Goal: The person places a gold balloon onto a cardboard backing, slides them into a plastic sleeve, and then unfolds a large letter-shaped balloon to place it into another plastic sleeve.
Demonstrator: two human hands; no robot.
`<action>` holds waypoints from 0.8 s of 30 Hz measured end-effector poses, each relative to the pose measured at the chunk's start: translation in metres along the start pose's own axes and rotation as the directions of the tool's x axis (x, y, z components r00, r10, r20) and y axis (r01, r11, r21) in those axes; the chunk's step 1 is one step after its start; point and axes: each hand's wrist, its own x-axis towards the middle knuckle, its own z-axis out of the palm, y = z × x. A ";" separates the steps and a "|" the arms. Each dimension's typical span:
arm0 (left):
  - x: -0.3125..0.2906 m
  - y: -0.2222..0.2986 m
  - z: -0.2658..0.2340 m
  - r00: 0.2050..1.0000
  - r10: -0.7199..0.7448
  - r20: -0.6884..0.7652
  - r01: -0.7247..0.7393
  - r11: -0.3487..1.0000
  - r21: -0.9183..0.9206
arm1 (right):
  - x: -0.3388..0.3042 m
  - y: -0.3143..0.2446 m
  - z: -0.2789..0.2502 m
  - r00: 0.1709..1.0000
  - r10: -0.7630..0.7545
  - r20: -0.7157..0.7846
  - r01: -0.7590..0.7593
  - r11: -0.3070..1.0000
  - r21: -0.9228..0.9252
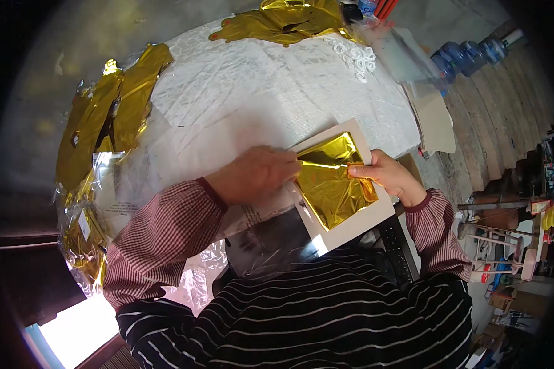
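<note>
My right hand (395, 176) grips a white card (372, 212) with a folded gold foil balloon (333, 197) lying flat on it. The thumb presses on the foil and the fingers go behind the card. At the card's left edge, my left hand (256, 176) is closed, its fingertips together beside the foil; what they pinch is hidden, and the hand is slightly blurred. A clear plastic bag (258, 215) with print on it spreads below my left wrist, next to the card.
A white-covered table (228, 80) lies ahead. Gold foil pieces rest at its left (135, 92) and far edges (283, 23). Small white coils (355, 58) sit at the far right, near plastic sheets (406, 55). Large blue water bottles (468, 55) and a stool (501, 252) stand farther right.
</note>
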 end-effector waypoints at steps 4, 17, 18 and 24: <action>-0.004 0.019 0.012 1.000 0.007 0.009 -0.007 0.999 0.036 | 0.001 0.003 0.000 1.000 -0.002 0.007 0.002 1.000 0.030; -0.006 0.044 0.017 1.000 0.018 0.003 -0.018 1.000 0.001 | -0.001 -0.009 0.010 0.991 -0.108 -0.083 0.107 0.994 -0.027; -0.005 0.044 0.013 0.999 0.042 -0.025 -0.042 0.999 0.025 | -0.001 -0.010 0.011 0.991 -0.109 -0.082 0.107 0.994 -0.027; -0.009 0.043 0.009 0.998 0.008 -0.062 -0.004 0.997 0.074 | 0.010 -0.005 0.023 0.987 -0.142 -0.074 0.143 0.990 0.004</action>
